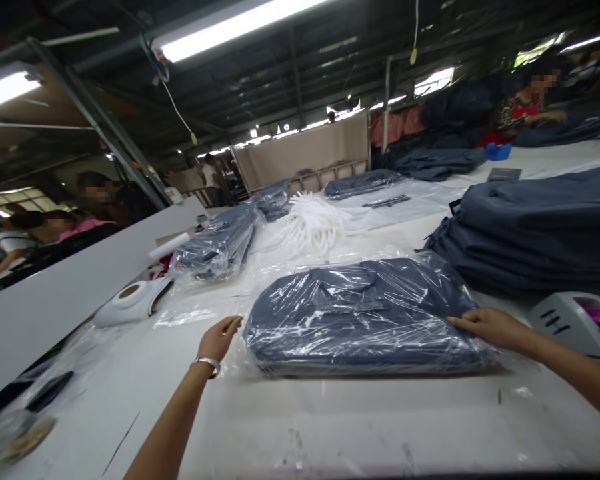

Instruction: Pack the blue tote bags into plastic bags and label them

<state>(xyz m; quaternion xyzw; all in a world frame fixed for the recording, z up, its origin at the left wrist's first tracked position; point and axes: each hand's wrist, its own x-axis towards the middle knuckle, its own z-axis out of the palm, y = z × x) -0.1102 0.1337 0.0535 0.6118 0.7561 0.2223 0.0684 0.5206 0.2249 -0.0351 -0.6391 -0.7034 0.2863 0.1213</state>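
Observation:
A dark blue bag (340,320) lies flat on the white table inside a clear plastic sleeve, directly in front of me. At its left end, my left hand (221,339) is closed with the fingertips on the edge of the plastic; a silver bracelet circles that wrist. My right hand (490,327) pinches the plastic at the opposite end, thumb and fingers against the bag's corner. Glare on the wrinkled plastic hides part of the bag's surface.
Unwrapped dark blue bags (535,227) are stacked at right, above a grey-white device (570,327). Wrapped bags (220,243) lie farther left, beside a bundle of white strips (315,223). A white panel (80,300) borders the table's left side. A co-worker (525,113) works at the far right.

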